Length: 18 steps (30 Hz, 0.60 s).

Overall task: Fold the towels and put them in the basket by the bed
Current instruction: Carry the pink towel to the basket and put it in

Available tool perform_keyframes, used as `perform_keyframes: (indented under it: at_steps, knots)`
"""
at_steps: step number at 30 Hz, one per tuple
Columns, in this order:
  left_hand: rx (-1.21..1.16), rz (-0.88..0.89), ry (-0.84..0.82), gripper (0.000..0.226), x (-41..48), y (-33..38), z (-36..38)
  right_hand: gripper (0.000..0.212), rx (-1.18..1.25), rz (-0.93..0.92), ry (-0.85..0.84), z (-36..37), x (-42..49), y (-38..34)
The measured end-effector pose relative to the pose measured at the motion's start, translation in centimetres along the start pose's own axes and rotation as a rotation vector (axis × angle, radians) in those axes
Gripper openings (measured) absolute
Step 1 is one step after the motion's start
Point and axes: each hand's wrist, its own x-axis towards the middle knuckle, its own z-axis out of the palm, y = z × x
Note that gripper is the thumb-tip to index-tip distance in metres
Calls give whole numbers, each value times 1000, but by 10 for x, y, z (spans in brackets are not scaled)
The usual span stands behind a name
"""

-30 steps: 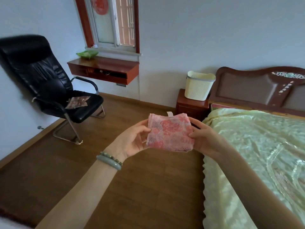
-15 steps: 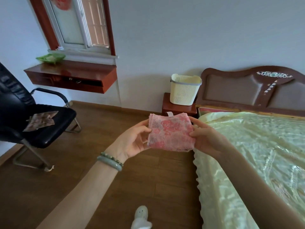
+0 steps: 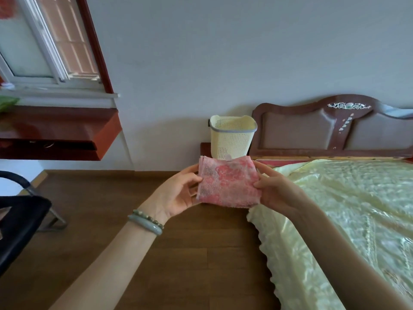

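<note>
A pink patterned towel, folded into a small square, hangs in the air in front of me. My left hand grips its left edge and my right hand grips its right edge. Straight behind the towel stands a cream perforated basket on a dark red nightstand beside the bed's headboard. The towel hides the basket's base and most of the nightstand.
The bed with a shiny pale green cover fills the right side, under a brown headboard. A red wall shelf hangs under the window at left. A black chair stands at the left edge. Wooden floor lies between.
The view has swung right and moved closer to the basket, which now sits directly behind the towel. The chair has slid toward the left edge. Both hands keep the same hold.
</note>
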Motion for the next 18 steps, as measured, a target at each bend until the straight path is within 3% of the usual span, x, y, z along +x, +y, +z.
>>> perform_keyframes:
  at_steps: [7, 14, 18]
  knots:
    - [-29, -56, -64, 35, 85, 41, -22, 58, 5, -7, 26, -24, 78, -22]
    - [-16, -62, -74, 36, 181, 78, -37, 82, -17, 24, 40, -76, 174, -45]
    - [45, -28, -74, 37, 252, 102, -42, 82, 4, 6, 14, -112, 241, -69]
